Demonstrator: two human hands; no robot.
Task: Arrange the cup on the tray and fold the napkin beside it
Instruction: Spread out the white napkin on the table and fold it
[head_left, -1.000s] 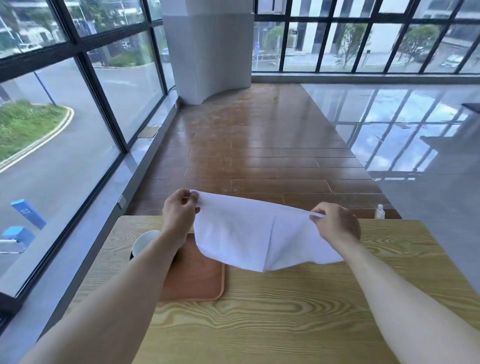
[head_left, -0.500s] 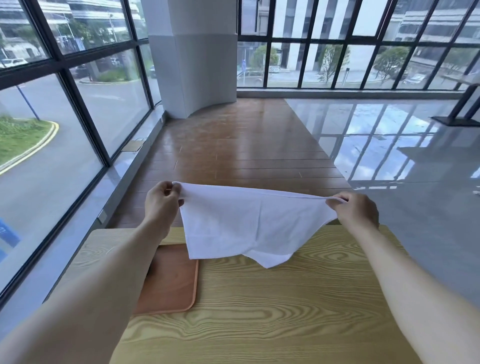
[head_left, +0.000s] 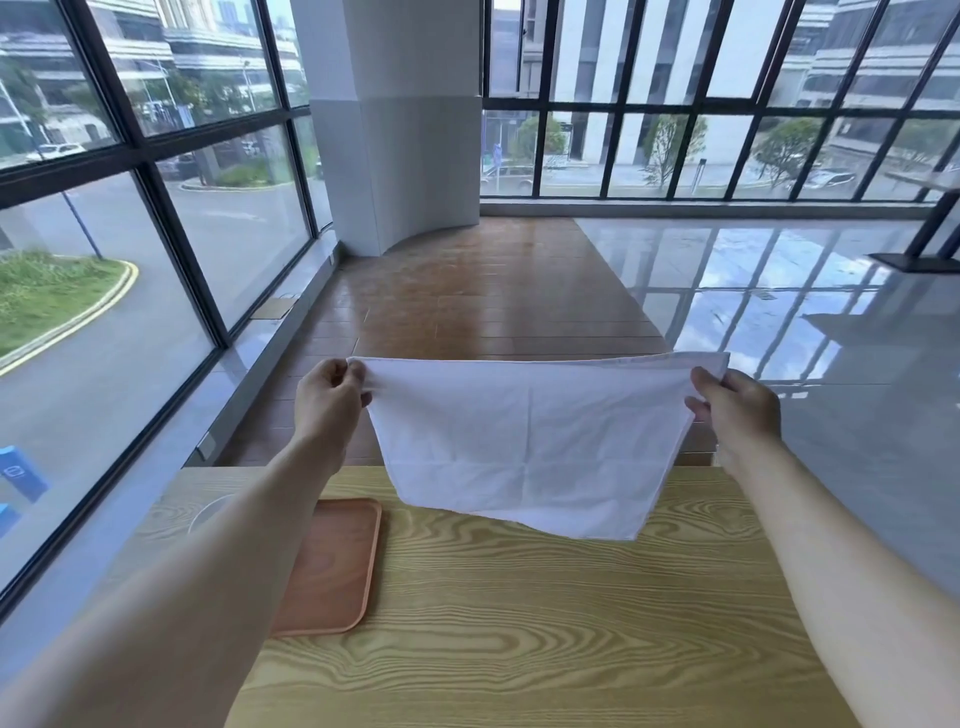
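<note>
A white cloth napkin (head_left: 524, 447) hangs spread out in the air above the far edge of the wooden table (head_left: 519, 623). My left hand (head_left: 327, 397) pinches its top left corner. My right hand (head_left: 737, 408) pinches its top right corner. The top edge is stretched straight between them and the lower edge hangs free just over the table. An orange-brown tray (head_left: 337, 566) lies on the table at the left, partly under my left forearm. Only a faint white rim of the cup (head_left: 208, 512) shows left of that forearm.
The table's far edge (head_left: 696, 470) lies right under the napkin, with wooden floor (head_left: 483, 291) beyond. Floor-to-ceiling windows (head_left: 156, 223) run along the left side. A white pillar (head_left: 395, 130) stands further back.
Both hands have risen and moved apart, pulling the napkin's top edge taut and flat. The view has tilted up, so the cup is mostly hidden by my left forearm.
</note>
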